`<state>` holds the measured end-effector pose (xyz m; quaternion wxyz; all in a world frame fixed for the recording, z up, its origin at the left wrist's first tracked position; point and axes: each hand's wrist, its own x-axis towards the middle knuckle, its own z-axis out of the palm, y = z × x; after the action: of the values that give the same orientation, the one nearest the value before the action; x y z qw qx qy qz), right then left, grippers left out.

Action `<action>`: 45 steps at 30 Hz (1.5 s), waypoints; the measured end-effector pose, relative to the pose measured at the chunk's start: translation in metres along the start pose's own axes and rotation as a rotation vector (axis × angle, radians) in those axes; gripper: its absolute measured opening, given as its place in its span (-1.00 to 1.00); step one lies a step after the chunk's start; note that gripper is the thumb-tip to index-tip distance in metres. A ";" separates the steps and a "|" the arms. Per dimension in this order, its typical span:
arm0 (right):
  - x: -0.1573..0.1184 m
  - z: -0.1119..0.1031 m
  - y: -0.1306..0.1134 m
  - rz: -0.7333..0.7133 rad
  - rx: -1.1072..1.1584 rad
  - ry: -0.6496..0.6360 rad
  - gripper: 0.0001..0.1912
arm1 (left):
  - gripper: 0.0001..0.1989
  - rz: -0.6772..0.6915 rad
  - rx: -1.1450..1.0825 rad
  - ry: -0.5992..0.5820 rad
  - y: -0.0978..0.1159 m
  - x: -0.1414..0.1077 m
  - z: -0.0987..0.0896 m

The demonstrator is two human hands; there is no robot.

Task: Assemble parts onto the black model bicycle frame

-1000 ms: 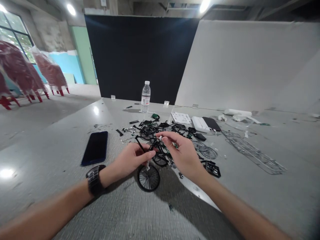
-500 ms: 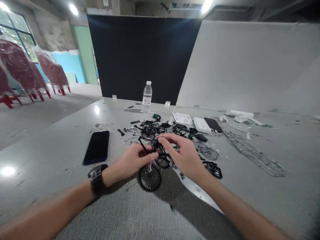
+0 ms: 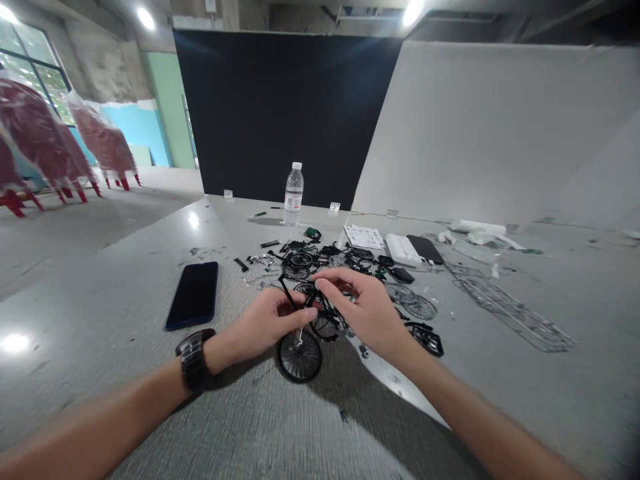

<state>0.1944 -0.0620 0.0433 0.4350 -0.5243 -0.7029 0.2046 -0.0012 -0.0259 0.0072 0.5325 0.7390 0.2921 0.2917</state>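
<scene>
A small black model bicycle (image 3: 300,357) stands upright on the grey table, its spoked front wheel towards me. My left hand (image 3: 273,320) is closed round its frame near the front, thumb on top. On the far side of the frame, my right hand (image 3: 365,307) has thumb and fingertips pinched together at the bike's upper part; what lies between them is too small to make out. The handlebar end rises between the hands. Behind them lies a heap of black bicycle parts (image 3: 299,260), with loose clear wheels (image 3: 411,301) to the right.
A dark phone (image 3: 194,293) lies at the left, and a water bottle (image 3: 293,195) stands at the back. Further right are a paper sheet (image 3: 364,237), a white power bank (image 3: 403,250), a black basket-like part (image 3: 425,339) and a long clear frame of parts (image 3: 505,307).
The fingertips of my right hand have shifted slightly down and left at the bike's upper part. My left hand keeps its hold on the frame.
</scene>
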 end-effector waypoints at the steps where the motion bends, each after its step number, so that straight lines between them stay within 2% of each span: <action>1: 0.000 0.000 0.000 0.001 0.010 -0.012 -0.78 | -0.63 -0.004 0.003 0.002 0.001 0.000 0.000; 5: 0.000 0.000 0.000 0.045 0.041 -0.046 -0.75 | -0.64 0.007 -0.017 0.006 0.002 0.000 0.000; 9: -0.003 -0.004 0.005 0.087 0.106 -0.053 -0.63 | -0.65 0.004 -0.083 0.040 0.003 0.001 -0.002; 14: -0.009 -0.010 0.014 0.174 0.167 -0.233 -0.64 | -0.65 0.011 -0.131 0.113 0.007 0.000 -0.007; 16: -0.011 -0.011 0.014 0.212 0.174 -0.264 -0.66 | -0.66 0.000 -0.159 0.131 0.006 -0.001 -0.008; 20: -0.012 -0.012 0.012 0.205 0.188 -0.183 -0.72 | -0.66 -0.013 -0.157 0.136 0.000 0.000 -0.008; 23: -0.010 -0.015 0.011 0.189 0.239 -0.171 -0.81 | -0.66 -0.010 -0.134 0.147 -0.001 0.000 -0.008; 29: -0.009 -0.020 0.012 0.189 0.343 -0.135 -0.77 | -0.64 -0.004 -0.123 0.128 0.003 0.000 -0.007; 36: -0.009 -0.019 0.004 0.174 0.162 -0.010 -0.68 | -0.65 -0.038 -0.119 0.056 0.001 -0.002 -0.005; 41: -0.009 -0.021 0.002 0.149 0.110 -0.050 -0.74 | -0.64 -0.038 -0.121 0.046 0.001 -0.002 -0.005; 45: -0.010 -0.023 0.004 0.063 0.029 -0.034 -0.76 | -0.63 -0.043 -0.128 0.046 0.002 -0.002 -0.005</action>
<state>0.2164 -0.0732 0.0488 0.4238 -0.5364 -0.6902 0.2372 -0.0060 -0.0245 0.0102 0.5779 0.6901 0.3009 0.3150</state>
